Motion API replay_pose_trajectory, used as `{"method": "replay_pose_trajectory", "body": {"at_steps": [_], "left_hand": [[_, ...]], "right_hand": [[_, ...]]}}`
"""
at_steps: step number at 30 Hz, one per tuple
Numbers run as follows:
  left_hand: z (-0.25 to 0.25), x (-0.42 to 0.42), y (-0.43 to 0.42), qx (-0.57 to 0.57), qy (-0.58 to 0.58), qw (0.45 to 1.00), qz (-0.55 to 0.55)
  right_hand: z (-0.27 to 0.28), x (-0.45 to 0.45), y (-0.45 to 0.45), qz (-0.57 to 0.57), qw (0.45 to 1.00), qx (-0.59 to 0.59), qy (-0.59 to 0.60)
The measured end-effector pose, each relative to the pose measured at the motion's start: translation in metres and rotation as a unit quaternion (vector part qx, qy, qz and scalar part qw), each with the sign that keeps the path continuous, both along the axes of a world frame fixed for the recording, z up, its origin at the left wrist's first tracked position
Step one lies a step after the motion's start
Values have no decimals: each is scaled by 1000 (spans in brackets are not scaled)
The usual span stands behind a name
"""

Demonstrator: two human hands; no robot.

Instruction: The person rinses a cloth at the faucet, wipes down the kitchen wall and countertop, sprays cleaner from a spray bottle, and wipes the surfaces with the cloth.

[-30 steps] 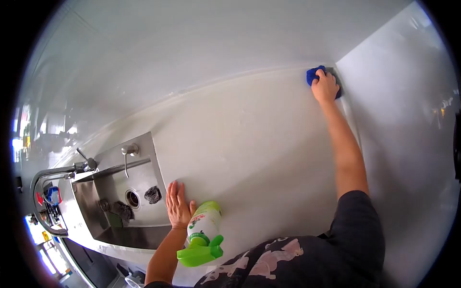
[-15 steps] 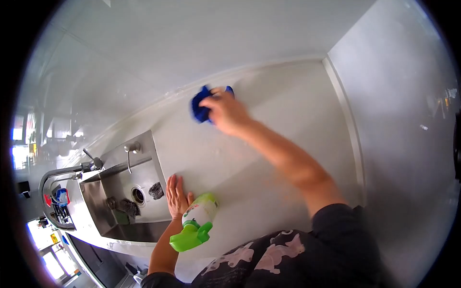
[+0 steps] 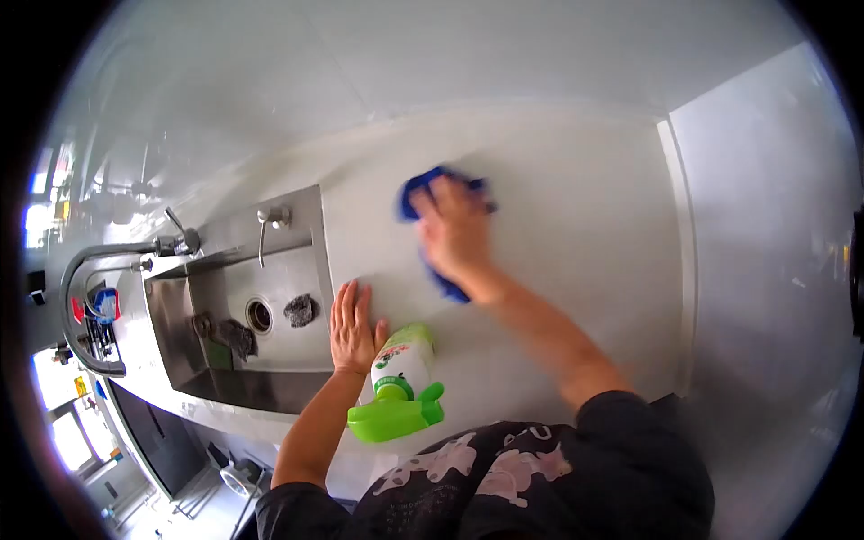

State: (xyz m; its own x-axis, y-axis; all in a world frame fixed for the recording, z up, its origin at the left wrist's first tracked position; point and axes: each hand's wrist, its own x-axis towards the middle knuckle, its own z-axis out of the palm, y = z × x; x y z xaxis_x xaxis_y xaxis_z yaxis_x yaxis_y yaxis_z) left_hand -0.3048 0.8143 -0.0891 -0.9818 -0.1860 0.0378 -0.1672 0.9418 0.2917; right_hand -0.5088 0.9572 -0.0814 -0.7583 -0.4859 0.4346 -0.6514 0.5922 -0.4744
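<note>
A blue cloth [image 3: 421, 184] lies crumpled on the pale countertop [image 3: 576, 225], pressed under my right hand [image 3: 454, 225]. The fingers curl over it, and part of the cloth trails out below my palm; the hand is slightly blurred. My left hand [image 3: 354, 328] rests flat on the counter at the sink's right edge, fingers stretched out and holding nothing. Just right of that hand stands a white spray bottle [image 3: 402, 360] with a green trigger head.
A steel sink [image 3: 270, 391] is on the left, with a curved faucet [image 3: 76, 288] and a soap dispenser [image 3: 274, 216]. Dark scouring pads [image 3: 301, 310] lie near its drain [image 3: 259, 315]. A wall [image 3: 765, 243] bounds the counter on the right.
The whole view has shifted with my head. My right hand has drawn the blue cloth nearer to me and to the right across the counter. My left hand stays flat beside the sink.
</note>
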Motion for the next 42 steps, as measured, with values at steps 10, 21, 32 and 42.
{"method": "replay_pose_trajectory", "body": {"at_steps": [10,21,32,42], "left_hand": [[-22,8,-10,-39,15,999,-30],[-7,1,-4,-20,-5,999,-31],[-22,8,-12,-53,-7,998,-37],[-14,6,-8,-30,-12,999,-34]], "right_hand": [[-2,-81,101,-66,949,-285,-120],[-17,-249,184,-566,818,-93,48],[-7,-219,263,-469,860,193,-53],[-16,-247,254,-474,870,112,-72]]}}
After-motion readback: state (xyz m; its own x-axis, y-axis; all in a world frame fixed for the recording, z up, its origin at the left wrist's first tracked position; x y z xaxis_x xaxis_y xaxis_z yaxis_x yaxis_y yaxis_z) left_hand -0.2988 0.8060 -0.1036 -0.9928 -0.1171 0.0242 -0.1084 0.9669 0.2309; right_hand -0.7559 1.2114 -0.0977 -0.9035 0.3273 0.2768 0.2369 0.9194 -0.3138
